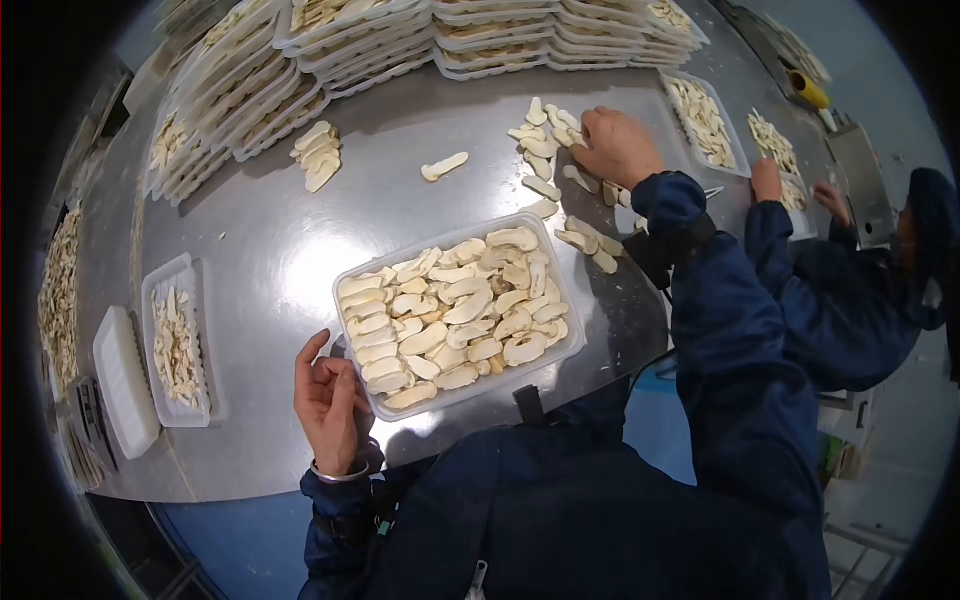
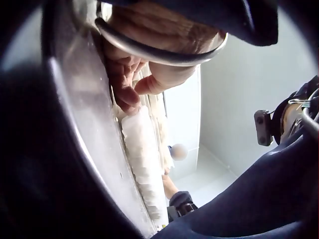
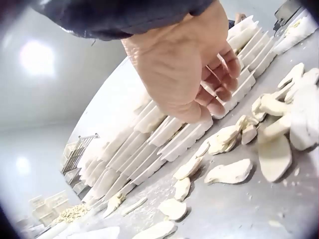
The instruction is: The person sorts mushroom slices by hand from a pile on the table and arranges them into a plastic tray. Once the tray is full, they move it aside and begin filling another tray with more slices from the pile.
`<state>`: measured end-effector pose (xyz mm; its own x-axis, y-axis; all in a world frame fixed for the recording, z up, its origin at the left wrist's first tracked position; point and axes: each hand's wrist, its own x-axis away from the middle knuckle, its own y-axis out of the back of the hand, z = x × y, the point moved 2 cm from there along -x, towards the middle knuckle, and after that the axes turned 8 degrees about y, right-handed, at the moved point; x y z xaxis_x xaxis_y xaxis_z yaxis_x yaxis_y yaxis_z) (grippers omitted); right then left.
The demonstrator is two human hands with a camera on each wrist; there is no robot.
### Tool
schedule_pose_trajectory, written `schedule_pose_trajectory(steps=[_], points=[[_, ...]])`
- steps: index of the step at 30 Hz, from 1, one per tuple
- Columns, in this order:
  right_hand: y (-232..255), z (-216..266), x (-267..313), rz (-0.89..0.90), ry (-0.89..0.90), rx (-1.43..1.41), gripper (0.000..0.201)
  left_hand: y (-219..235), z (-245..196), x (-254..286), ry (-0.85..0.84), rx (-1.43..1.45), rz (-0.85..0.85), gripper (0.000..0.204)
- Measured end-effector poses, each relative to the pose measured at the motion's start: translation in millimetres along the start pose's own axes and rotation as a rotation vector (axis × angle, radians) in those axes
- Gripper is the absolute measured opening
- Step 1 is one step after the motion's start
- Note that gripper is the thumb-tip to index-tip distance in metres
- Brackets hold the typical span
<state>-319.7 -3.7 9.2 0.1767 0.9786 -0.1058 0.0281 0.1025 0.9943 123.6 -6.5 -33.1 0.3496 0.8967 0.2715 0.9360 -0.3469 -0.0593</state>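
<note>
A clear plastic tray (image 1: 480,392) packed with pale mushroom slices sits in the middle of the steel table (image 1: 260,250). My left hand (image 1: 330,395) rests on the table at the tray's near left corner. Its loosely curled fingers (image 2: 127,94) touch the tray's wall (image 2: 142,154) and hold nothing. My right hand (image 1: 615,145) reaches to the far right over a scatter of loose slices (image 1: 545,150). In the right wrist view, that hand (image 3: 189,64) has its fingers curled in, with no slice visible in them, just above the slices (image 3: 229,172).
Stacks of filled trays (image 1: 400,40) line the table's far edge. A small pile of slices (image 1: 318,155) and a single slice (image 1: 444,166) lie behind the tray. White trays (image 1: 178,345) stand at the left. Another person (image 1: 850,280) works at the right near more trays (image 1: 705,120).
</note>
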Motion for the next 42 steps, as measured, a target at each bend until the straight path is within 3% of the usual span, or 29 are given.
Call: schedule_pose_trajectory(steps=[8,12,15,16,21,27,33,42], points=[[-13,-16,3,-0.155,-0.043,0.069,0.019,-1,0,1,-0.009,0.011,0.012,0.044],[12,-13,22,-0.307,-0.101,-0.034,0.018,1,0,1,-0.019,-0.01,0.013,0.046],[33,5,59,-0.178,0.013,-0.305,0.015,0,2,1,-0.03,0.009,0.009,0.046],[45,24,77,-0.07,-0.032,-0.411,0.013,1,2,0,-0.037,0.0,0.007,0.046],[37,74,146,0.012,-0.045,-0.521,0.012,1,3,0,-0.034,-0.035,0.013,0.044],[13,79,182,-0.169,-0.05,-0.388,0.013,1,1,0,-0.049,-0.071,0.027,0.044],[11,93,187,-0.112,-0.06,-0.49,0.023,2,1,0,-0.051,-0.068,0.02,0.045],[-2,95,184,-0.163,0.01,-0.302,0.02,4,5,-2,-0.048,-0.014,0.033,0.045]])
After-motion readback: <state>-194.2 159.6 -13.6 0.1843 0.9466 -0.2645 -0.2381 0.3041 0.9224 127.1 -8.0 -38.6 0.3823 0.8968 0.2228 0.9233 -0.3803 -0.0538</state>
